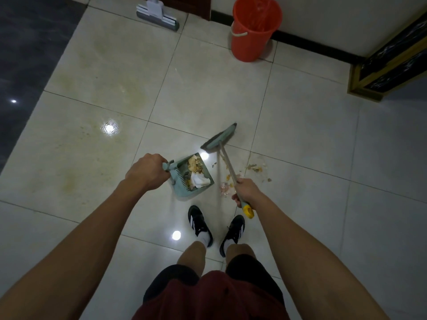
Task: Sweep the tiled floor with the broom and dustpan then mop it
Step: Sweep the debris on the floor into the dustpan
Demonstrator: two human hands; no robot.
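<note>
My black shoes (209, 229) stand on the pale tiled floor (300, 139), just behind the work. My left hand (147, 172) has its grip wrapped tight round the handle of the green dustpan (193, 179), which sits tilted just in front of my left foot, its tray holding a crumpled white tissue (201, 180) and a heap of yellowish scraps (195, 166). My right hand (246, 190) has its grip clamped on the broom (227, 161) near the yellow end cap — the shaft runs forward and to the left, down to the green head, which is on the floor just beyond the dustpan's far corner. Loose crumbs (256, 168) lie scattered on the tiles to the right of the shaft, some just beside my right hand. Farther off, an orange bucket (254, 28) stands by the dark skirting, and a mop (158, 16) — only its grey head shows — rests on the floor to its left.
</note>
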